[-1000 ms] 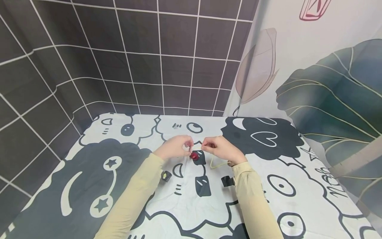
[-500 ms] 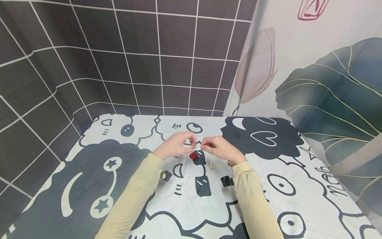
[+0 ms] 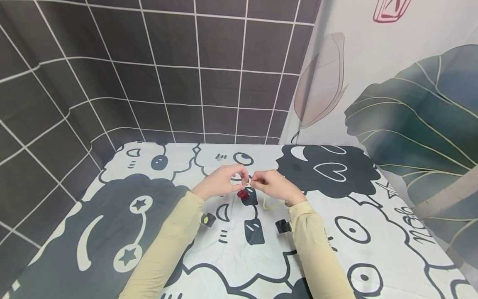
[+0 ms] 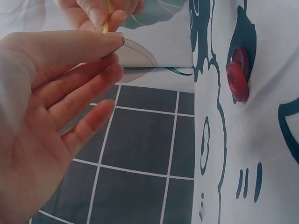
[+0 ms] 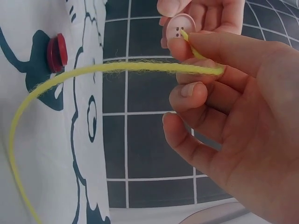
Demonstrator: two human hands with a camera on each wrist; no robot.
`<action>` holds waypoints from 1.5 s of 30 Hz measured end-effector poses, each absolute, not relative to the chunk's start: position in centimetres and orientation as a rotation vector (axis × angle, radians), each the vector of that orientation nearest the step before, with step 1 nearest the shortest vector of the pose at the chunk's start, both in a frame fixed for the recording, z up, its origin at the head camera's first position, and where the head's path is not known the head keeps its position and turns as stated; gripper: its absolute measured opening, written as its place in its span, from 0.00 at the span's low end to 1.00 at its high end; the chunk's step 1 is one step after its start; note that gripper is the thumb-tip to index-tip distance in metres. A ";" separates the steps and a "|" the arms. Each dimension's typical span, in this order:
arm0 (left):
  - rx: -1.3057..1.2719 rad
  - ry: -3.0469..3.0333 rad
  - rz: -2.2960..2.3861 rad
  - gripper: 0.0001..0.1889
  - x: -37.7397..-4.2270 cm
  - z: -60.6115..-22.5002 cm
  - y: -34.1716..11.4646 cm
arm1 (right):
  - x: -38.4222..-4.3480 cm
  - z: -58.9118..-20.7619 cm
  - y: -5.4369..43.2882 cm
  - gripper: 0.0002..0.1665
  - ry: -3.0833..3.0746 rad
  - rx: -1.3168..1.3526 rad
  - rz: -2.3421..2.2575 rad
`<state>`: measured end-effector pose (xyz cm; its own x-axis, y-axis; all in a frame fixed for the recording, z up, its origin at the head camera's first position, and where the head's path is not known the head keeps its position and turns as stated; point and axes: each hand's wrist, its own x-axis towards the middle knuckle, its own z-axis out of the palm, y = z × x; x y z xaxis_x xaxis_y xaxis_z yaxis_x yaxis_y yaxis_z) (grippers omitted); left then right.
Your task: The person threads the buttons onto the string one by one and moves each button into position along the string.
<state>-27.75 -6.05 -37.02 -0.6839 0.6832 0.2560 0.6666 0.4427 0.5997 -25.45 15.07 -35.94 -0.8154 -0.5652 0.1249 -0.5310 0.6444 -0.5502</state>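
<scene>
My left hand (image 3: 224,181) pinches a pale pink button (image 5: 186,22) with several small holes by its edge, between thumb and fingers. Opposite it, my right hand (image 3: 277,185) pinches a yellow yarn (image 5: 98,68) close to its tip. In the right wrist view the yarn's tip lies right at one of the button's holes. The rest of the yarn loops out from the right fingers and hangs down in a curve. Below the hands, red buttons (image 4: 238,81) rest on the patterned cloth, one overlapping another. The left thumb hides most of the pink button in the left wrist view.
A black-and-white cartoon cloth (image 3: 231,270) covers the table. Dark grid-patterned fabric (image 3: 220,83) hangs behind it, and a leaf-print curtain (image 3: 418,120) hangs at the right. Small black objects (image 3: 284,226) sit beside both wrists.
My left hand has shifted slightly right and up, closing the gap to the right hand. The right hand has barely moved, and the red buttons stay in place.
</scene>
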 end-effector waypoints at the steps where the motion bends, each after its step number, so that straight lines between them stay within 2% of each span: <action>1: 1.240 2.647 1.082 0.10 -27.8 -37.0 -6.0 | -25.4 -36.0 15.1 0.08 2.795 -0.936 -0.904; 21: 1.213 2.694 0.974 0.11 -27.4 -36.6 -5.8 | -25.3 -35.9 15.0 0.08 2.786 -0.926 -0.910; 45: 1.299 2.689 0.874 0.12 -27.5 -36.7 -5.6 | -25.4 -36.0 15.0 0.08 2.762 -0.966 -0.907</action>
